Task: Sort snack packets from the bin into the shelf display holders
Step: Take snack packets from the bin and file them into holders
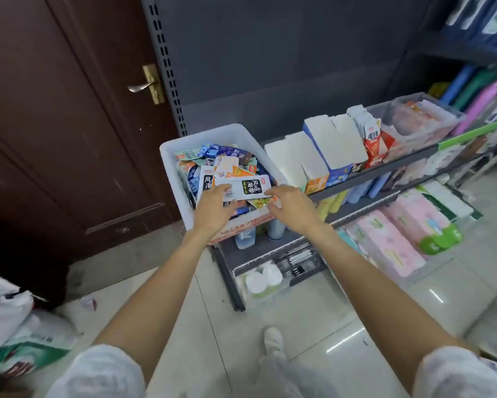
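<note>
1. Head view: the white bin sat on the shelf's left end, about 11 o'clock from the hands, heaped with mixed snack packets
2. The left hand gripped the near-left end of a white packet with a black label, fingers curled onto it, over the front of the bin
3. The right hand met the same packet at its right end; its fingers bent toward the edge, though whether they pinched it or only steadied it could not be told
4. A second packet of the same print lay just beside the held one, at its 9 o'clock, in the heap
5. The white cardboard display holders stood in a row on the shelf at about 2 o'clock from the hands, their open tops upward; a holder with red-and-white packets stood further along, and a clear plastic tub beyond that
6. Judged step: lifting the packet clear of the pile before carrying it right to a holder
7. To do it well, the person would likely want a firm pinch on one short end, so that the packet hangs edge-on and slips upright into a holder
8. Matching its print to a holder's front first should save re-sorting; those fronts were too small to read here
9. A likely risk: loose neighbours dragged over the bin's front rim
</note>
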The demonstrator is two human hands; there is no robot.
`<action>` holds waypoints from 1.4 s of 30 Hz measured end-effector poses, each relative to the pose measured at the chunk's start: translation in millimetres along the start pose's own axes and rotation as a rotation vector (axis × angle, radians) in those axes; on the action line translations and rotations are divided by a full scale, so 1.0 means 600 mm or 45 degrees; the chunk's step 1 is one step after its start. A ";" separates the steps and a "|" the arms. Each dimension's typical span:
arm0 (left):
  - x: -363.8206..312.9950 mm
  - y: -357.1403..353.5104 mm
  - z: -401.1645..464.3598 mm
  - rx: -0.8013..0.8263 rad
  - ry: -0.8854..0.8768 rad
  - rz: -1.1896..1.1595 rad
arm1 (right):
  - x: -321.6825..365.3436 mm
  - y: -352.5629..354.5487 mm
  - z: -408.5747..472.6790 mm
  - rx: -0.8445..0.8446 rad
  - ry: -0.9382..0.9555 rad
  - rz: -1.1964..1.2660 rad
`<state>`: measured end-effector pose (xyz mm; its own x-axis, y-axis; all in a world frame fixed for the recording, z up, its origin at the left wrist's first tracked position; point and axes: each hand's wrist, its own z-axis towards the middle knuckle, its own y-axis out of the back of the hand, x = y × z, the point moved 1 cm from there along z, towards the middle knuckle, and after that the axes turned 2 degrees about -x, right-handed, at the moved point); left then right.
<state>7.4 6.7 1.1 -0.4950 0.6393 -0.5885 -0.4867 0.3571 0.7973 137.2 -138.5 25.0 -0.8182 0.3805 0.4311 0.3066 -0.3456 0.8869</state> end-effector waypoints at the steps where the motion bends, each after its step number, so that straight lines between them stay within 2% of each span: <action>1: -0.001 -0.010 0.016 -0.006 -0.003 0.030 | -0.009 -0.008 0.022 0.030 0.000 0.009; 5: 0.002 -0.044 0.075 0.065 -0.031 0.306 | -0.038 -0.040 0.101 0.262 0.057 -0.113; 11: 0.010 -0.063 0.116 0.381 -0.162 0.784 | -0.066 -0.070 0.177 0.464 0.318 -0.372; 13: 0.014 -0.065 0.120 0.447 -0.205 0.871 | -0.070 -0.076 0.185 0.457 0.399 -0.474; 16: 0.016 -0.066 0.125 0.434 -0.227 0.841 | -0.077 -0.080 0.189 0.337 0.467 -0.470; 18: 0.013 -0.064 0.127 0.320 -0.281 0.715 | -0.078 -0.068 0.186 0.219 0.480 -0.412; 21: 0.000 -0.030 0.129 0.074 -0.298 0.349 | -0.079 -0.034 0.187 -0.071 0.483 -0.197; 23: -0.008 0.004 0.133 0.045 -0.170 0.042 | -0.069 -0.002 0.195 -0.211 0.281 0.133; 25: -0.017 0.031 0.142 0.186 0.084 -0.441 | -0.056 0.029 0.210 -0.122 -0.065 0.641; 27: -0.028 0.050 0.149 0.291 0.248 -0.776 | -0.048 0.052 0.220 0.109 -0.330 1.076; 29: -0.039 0.057 0.154 0.361 0.299 -0.940 | -0.051 0.067 0.217 0.280 -0.424 1.196; 30: -0.047 0.058 0.156 0.392 0.297 -0.962 | -0.056 0.073 0.212 0.292 -0.430 1.200; 32: -0.067 0.052 0.168 0.426 0.217 -0.883 | -0.073 0.083 0.201 0.173 -0.424 1.207; 34: -0.093 0.036 0.186 0.419 0.067 -0.707 | -0.100 0.099 0.185 -0.035 -0.444 1.249; 37: -0.136 -0.001 0.215 0.253 -0.065 -0.487 | -0.160 0.133 0.154 -0.331 -0.555 1.309; 40: -0.176 -0.042 0.237 0.088 -0.072 -0.588 | -0.243 0.167 0.117 -0.603 -0.704 1.366; 42: -0.210 -0.072 0.249 0.060 -0.122 -0.610 | -0.303 0.187 0.097 -0.778 -0.783 1.416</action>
<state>198.3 12.1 60.7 -0.1538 0.4550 -0.8771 -0.6094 0.6551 0.4467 349.0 -196.6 55.9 0.0967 -0.0801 0.9921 0.2565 -0.9611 -0.1026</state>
